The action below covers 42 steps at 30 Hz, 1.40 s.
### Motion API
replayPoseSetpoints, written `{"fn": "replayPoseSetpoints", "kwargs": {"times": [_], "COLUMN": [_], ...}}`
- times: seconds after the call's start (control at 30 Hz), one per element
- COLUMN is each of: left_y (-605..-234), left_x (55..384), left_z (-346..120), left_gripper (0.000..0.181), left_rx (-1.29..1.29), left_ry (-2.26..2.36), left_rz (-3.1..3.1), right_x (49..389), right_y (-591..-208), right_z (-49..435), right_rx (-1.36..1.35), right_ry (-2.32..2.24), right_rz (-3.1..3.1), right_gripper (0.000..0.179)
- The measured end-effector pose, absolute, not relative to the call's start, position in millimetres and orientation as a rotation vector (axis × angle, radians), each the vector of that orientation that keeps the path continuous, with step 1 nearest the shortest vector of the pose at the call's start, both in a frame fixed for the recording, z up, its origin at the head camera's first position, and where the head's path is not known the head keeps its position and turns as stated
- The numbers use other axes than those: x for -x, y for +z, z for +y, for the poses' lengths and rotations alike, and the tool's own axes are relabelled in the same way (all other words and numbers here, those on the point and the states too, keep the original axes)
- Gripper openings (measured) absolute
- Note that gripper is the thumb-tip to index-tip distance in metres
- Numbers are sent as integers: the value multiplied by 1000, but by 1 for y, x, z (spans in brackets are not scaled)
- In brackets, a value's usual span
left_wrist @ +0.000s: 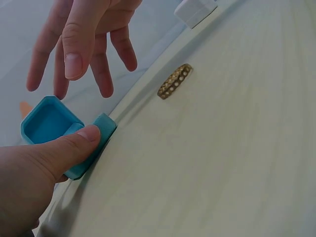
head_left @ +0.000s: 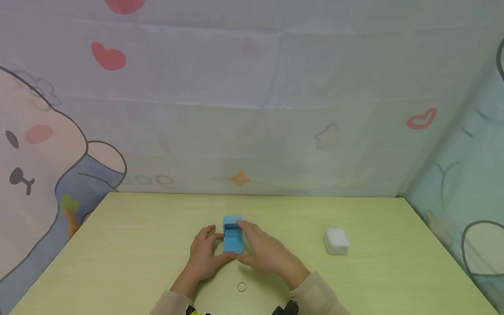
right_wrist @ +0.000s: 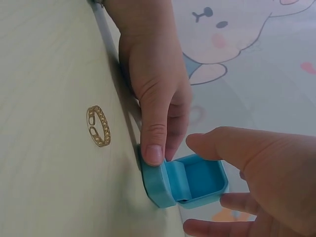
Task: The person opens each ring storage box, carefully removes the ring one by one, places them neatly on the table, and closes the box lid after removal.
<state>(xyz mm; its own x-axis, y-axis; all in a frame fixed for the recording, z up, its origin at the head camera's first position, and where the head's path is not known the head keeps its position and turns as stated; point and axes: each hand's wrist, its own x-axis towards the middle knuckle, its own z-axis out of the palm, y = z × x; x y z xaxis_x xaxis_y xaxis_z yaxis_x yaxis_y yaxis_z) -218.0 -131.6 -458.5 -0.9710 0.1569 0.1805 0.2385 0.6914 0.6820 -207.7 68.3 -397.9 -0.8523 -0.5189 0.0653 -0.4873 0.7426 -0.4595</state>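
Observation:
A small blue ring box [head_left: 233, 243] stands on the table with its lid raised; its inside shows in both wrist views. My left hand [head_left: 204, 254] holds the base, the thumb on its front and the fingers at its left side. To the box's right is my right hand [head_left: 269, 251], its fingers spread and fairly straight near the lid [left_wrist: 47, 118]. In the left wrist view this hand looks apart from the box. On the table in front of the box lies a gold-coloured open ring [right_wrist: 98, 126] with a patterned band.
A white rounded block or box [head_left: 336, 241] sits on the table [head_left: 378, 280] to the right. Behind the table hangs a pale cloth [head_left: 220, 87] printed with hearts and a cartoon animal.

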Motion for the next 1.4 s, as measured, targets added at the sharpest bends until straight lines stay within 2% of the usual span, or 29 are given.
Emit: {"fn": "replayPoseSetpoints", "kwargs": {"times": [0.67, 1.0, 1.4], "left_y": [-460, -459, -459], "left_x": [219, 219, 218], "left_z": [-131, -132, -130], "left_gripper": [63, 58, 57], "left_rx": [315, 324, 324], "left_ry": [-1126, -1135, -1157], "left_rz": [-2793, -2786, -2780], "right_x": [214, 219, 229], "right_y": [-411, -421, -428], "right_z": [65, 62, 60], "right_rx": [771, 632, 485], "right_ry": [-973, -1455, -1798], "right_rz": [2804, 2622, 2408], "right_gripper": [86, 70, 56]}}
